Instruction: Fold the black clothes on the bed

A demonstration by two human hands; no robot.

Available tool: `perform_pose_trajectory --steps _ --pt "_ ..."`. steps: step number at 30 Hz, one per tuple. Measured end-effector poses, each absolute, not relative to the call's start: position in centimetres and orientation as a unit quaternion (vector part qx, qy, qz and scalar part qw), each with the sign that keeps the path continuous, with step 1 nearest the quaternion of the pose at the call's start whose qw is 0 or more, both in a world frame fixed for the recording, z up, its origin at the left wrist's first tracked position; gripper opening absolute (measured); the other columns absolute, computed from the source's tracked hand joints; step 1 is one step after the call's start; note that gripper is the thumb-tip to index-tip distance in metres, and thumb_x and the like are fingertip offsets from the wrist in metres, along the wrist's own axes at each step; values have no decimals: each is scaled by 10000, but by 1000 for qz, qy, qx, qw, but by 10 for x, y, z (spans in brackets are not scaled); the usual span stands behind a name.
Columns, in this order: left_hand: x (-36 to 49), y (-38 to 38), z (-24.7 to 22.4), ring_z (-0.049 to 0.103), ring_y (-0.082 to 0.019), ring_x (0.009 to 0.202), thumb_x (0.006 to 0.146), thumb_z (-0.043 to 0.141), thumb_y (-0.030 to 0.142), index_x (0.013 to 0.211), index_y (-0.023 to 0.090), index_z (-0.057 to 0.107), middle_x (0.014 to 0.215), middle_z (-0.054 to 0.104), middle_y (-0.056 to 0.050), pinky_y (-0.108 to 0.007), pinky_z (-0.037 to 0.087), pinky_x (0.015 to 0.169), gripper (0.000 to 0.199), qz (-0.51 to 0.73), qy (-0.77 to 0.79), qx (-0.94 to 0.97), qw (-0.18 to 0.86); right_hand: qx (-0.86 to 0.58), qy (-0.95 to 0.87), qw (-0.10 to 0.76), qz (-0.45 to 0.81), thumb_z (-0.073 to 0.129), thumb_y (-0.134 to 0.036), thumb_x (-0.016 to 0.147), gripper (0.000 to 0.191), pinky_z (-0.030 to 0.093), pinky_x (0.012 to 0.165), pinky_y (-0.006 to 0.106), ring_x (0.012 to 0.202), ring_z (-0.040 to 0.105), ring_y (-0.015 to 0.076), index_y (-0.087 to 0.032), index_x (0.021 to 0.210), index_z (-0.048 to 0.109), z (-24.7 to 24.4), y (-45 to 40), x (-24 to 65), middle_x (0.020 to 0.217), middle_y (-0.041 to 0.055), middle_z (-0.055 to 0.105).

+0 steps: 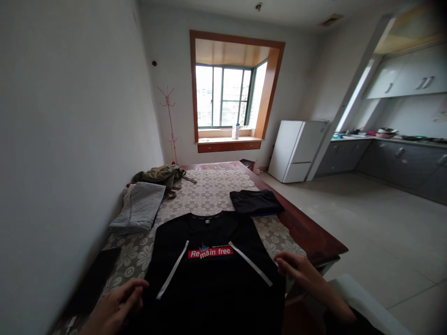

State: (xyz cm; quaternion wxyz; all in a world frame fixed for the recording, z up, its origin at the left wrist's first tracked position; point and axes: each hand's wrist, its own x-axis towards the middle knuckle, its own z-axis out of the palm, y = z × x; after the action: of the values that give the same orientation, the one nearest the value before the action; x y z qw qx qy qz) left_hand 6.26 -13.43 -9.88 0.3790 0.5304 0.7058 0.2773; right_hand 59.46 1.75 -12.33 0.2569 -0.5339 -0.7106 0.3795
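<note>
A black T-shirt lies spread out in front of me, neckline away from me. Its chest has a red "Remain free" print and two slanting white strips. At the shirt's left edge is my left hand, its fingers closed in a pinch on the fabric. My right hand is at the opposite edge, likewise pinching the side of the shirt. The lower end of the shirt runs out of the picture.
A folded grey garment and an olive bag lie at the left by the wall. Folded dark clothing sits beyond the shirt on the patterned tablecloth. A dark flat object is near my left hand.
</note>
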Motion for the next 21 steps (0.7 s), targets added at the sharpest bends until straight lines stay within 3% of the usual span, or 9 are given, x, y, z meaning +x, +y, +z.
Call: perform_pose_trajectory --steps 4,7,9,13,17,21 --pt "57 -60 -88 732 -290 1053 887 469 576 1313 215 608 1198 762 -119 -409 543 986 576 254 723 592 249 -543 -720 326 284 605 -489 852 305 554 850 378 902 724 263 -252 1028 679 -111 98 568 940 76 775" --pt "49 -11 -107 639 -338 1286 879 442 466 1331 153 567 1381 673 -204 -469 459 1113 563 232 736 615 164 -560 -710 342 255 665 -388 763 195 554 824 378 867 716 259 -265 913 640 -120 143 549 902 70 762" --pt "43 12 -122 672 -332 1238 871 444 418 1302 157 565 1344 690 -219 -461 486 1075 518 256 736 607 158 -565 -707 347 246 684 -326 704 169 545 779 375 801 690 247 -267 833 593 -130 161 539 817 47 730" --pt "31 39 -138 753 -307 993 751 599 401 1101 226 609 1069 776 -137 -447 556 943 391 371 723 535 230 -553 -709 358 251 634 -272 671 162 528 751 366 741 632 220 -267 796 530 -150 174 532 738 -2 657" --pt "26 50 -143 732 -328 1040 651 701 491 953 220 621 1070 754 -135 -468 553 963 414 422 701 505 277 -526 -706 375 290 601 -290 732 108 535 836 367 860 653 225 -269 825 551 -163 179 536 870 26 686" --pt "27 51 -143 703 -336 1127 562 803 598 912 206 645 1124 746 -141 -429 572 941 549 444 675 480 341 -510 -696 373 340 638 -384 743 258 550 902 382 966 676 238 -230 951 630 -169 183 544 1039 64 721"
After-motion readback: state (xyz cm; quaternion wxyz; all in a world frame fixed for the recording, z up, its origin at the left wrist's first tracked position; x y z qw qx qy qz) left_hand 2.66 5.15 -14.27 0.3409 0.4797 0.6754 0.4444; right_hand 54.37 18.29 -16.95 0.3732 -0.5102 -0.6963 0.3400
